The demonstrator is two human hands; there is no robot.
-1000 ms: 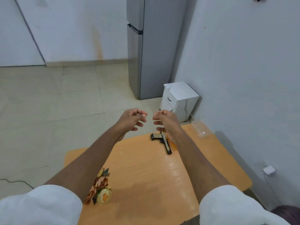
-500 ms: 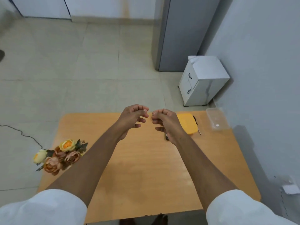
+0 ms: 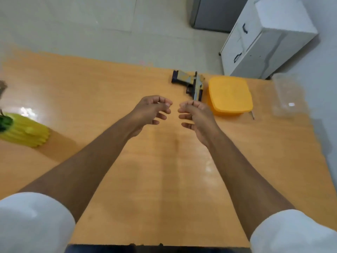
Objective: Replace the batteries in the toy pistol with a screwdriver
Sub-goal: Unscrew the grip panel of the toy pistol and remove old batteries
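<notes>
The toy pistol [image 3: 189,84], tan and black, lies flat near the far edge of the orange table [image 3: 164,170]. Just right of it sits a yellow box [image 3: 230,95]. A thin metal tip, apparently the screwdriver [image 3: 252,115], pokes out from behind the box's right side. Both my hands hover over the table, palms facing each other. My left hand [image 3: 151,112] has loosely curled fingers and holds nothing. My right hand [image 3: 196,115] is also loosely curled and empty, just in front of the pistol's lower end without touching it.
A clear plastic container [image 3: 289,96] stands at the table's far right corner. A yellow ribbed vase [image 3: 23,131] lies at the left edge. Beyond the table stand a white drawer cabinet [image 3: 264,37] and the base of a grey fridge [image 3: 215,13]. A wall runs along the right.
The camera has tilted further down, so the table fills the view and the pistol shows fully. Both hands keep the same loosely curled pose, slightly further apart.
</notes>
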